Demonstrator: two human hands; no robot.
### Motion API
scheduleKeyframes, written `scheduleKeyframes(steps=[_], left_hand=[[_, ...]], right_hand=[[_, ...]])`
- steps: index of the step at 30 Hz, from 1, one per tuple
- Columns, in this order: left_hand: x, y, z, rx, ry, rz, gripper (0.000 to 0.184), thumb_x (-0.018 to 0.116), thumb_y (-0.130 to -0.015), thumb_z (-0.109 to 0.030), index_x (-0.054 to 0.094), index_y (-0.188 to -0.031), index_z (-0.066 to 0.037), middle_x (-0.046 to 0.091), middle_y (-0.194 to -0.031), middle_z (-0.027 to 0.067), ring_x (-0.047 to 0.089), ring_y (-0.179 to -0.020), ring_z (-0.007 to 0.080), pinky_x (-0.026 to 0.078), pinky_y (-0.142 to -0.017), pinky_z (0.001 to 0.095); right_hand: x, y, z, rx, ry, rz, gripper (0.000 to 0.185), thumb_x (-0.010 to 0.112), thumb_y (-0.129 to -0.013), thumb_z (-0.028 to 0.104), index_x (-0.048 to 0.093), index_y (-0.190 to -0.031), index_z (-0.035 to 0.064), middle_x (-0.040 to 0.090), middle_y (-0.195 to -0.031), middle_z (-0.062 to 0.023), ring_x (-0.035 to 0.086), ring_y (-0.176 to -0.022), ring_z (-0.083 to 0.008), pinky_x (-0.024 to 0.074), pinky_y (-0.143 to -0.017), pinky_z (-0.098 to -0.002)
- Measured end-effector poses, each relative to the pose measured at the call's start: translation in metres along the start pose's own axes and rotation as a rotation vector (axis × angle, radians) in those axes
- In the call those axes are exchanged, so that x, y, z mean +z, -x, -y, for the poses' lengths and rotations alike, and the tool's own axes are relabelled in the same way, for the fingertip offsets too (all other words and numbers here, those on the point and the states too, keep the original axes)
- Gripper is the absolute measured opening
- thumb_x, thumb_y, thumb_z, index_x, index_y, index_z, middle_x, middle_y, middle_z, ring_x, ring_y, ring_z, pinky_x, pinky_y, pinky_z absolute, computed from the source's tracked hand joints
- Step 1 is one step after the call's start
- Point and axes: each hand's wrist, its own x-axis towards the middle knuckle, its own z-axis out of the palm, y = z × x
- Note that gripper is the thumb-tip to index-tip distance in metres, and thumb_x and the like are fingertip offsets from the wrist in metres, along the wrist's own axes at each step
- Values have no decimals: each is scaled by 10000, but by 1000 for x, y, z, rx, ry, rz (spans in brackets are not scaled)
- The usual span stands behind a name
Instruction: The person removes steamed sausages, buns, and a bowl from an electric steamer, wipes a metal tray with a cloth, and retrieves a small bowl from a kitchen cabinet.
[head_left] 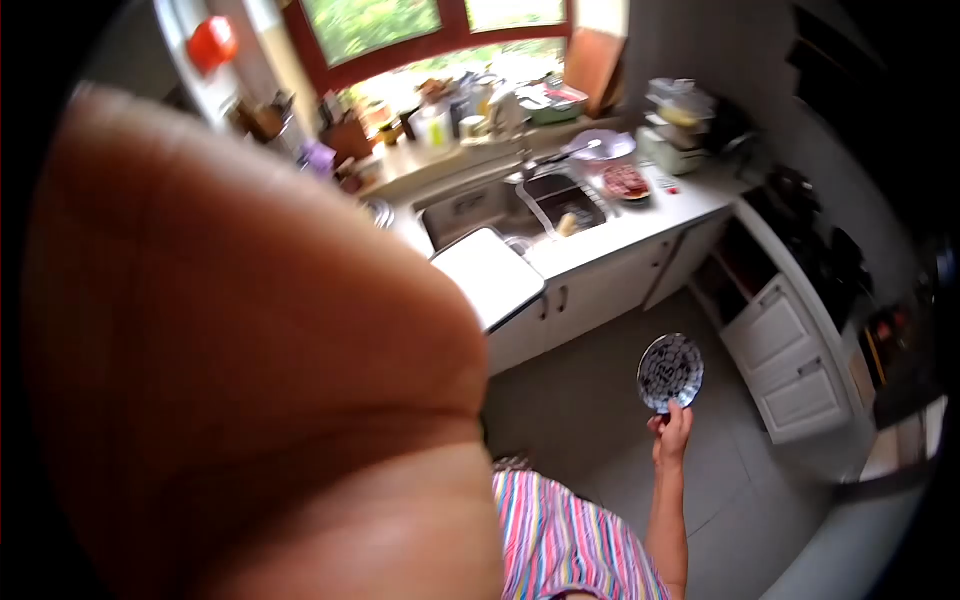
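Note:
My right hand [674, 432] grips a small round plate [670, 368] by its lower rim, fingers closed on the edge. The plate has a dark blue and white pattern and is held up over the grey floor, away from the counter. My left hand [270, 320] is raised very close to the camera and fills the left side of the view, blurred. Its fingers do not show, so what it touches or holds is hidden.
A metal sink [470, 212] is set in the white counter, a white board [488, 272] overhanging its front edge. Right of the sink are a dish of red meat [627, 183], a purple bowl [618, 150] and stacked containers [680, 120]. White cabinets [795, 355] stand at right.

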Motion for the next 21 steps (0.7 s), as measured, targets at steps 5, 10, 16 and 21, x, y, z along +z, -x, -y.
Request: scheduleKeyframes(steps=[5,10,16,21], left_hand=[[10,22,32,-48,23,63,206,378,-795,68,495,-939,-21,508,-801,81,485,-722,213,431,-683,294],[3,42,88,-154,5,156,211,376,-793,78,496,-937,-19,509,-794,82,487,-715,214,432,-680,293],[-76,206,100,-1215,-632,947,381,521,-780,22,444,-1151,-17,559,-906,146,551,-860,287,447,-746,373],[-165,277,42,-1107,-1165,1249,650,633,-769,-213,345,-1299,28,357,-1333,215,300,-1266,388,253,-1031,484]], right_hand=[[55,-56,-1,4,147,212,39,516,-866,147,495,-871,114,462,-635,37,409,-460,-43,306,-386,-184],[117,-114,20,35,210,344,92,505,-879,154,463,-814,105,437,-583,43,391,-441,-36,337,-401,-186],[122,-161,7,214,380,387,44,486,-878,130,475,-854,94,471,-596,15,396,-413,-41,323,-363,-185],[151,-211,6,342,474,419,108,482,-866,136,490,-962,85,494,-675,29,421,-465,-36,332,-379,-176]])
